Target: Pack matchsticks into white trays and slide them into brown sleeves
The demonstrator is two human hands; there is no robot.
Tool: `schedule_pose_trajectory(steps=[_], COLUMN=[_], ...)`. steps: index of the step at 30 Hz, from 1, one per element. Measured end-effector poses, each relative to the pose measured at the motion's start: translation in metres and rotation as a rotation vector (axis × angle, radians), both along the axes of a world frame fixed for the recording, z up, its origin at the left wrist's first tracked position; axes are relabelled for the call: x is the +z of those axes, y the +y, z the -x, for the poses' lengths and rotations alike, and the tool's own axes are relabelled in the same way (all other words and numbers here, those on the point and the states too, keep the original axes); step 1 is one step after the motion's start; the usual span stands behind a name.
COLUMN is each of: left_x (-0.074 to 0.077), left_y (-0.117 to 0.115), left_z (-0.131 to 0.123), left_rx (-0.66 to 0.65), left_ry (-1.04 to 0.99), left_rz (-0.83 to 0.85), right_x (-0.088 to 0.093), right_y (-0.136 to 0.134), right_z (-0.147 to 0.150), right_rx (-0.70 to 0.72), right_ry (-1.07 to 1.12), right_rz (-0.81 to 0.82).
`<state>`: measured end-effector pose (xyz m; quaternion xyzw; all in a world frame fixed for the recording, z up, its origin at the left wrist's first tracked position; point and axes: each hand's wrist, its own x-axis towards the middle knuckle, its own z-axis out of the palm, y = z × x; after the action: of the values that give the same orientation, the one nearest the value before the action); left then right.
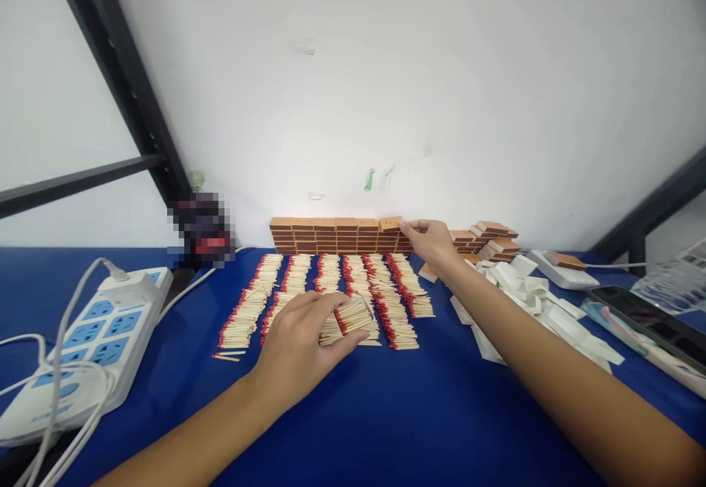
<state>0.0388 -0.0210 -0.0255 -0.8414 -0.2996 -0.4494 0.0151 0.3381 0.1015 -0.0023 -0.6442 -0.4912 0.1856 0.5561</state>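
Note:
My left hand (303,332) grips a small matchbox tray (356,316) filled with red-tipped matches, thumb and fingers closed on its sides. It hovers over the front of several long rows of loose matches (394,310) laid on the blue table. Farther back, my right hand (430,240) pinches the right end of an orange matchbox sleeve (390,224) at the top of a stacked wall of matchboxes (314,237). Whether that sleeve still rests on the stack I cannot tell. More matchboxes (493,233) are piled to the right of this hand.
White paper trays (529,296) lie heaped at the right, partly behind my right forearm. Beyond them are a white adapter (562,270) and a black phone (651,325). A white power strip (115,332) with cables stands at the left. A wall (386,90) rises behind.

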Motion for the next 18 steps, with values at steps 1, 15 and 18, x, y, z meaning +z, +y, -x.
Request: schedule_pose_trajectory(steps=[1, 15, 18], left_x=[0.0, -0.001, -0.001], left_y=[0.0, 0.001, 0.0], left_z=[0.0, 0.0, 0.0], left_rx=[-0.004, -0.001, -0.002], left_ry=[-0.001, 0.005, 0.007], left_rz=[-0.006, -0.003, -0.007], right_x=[-0.002, -0.009, -0.007], right_y=[0.001, 0.004, 0.003], right_z=[-0.001, 0.006, 0.012], right_rx=[0.003, -0.073, -0.082], right_ry=[0.006, -0.181, -0.24], right_rz=[0.007, -0.044, -0.059])
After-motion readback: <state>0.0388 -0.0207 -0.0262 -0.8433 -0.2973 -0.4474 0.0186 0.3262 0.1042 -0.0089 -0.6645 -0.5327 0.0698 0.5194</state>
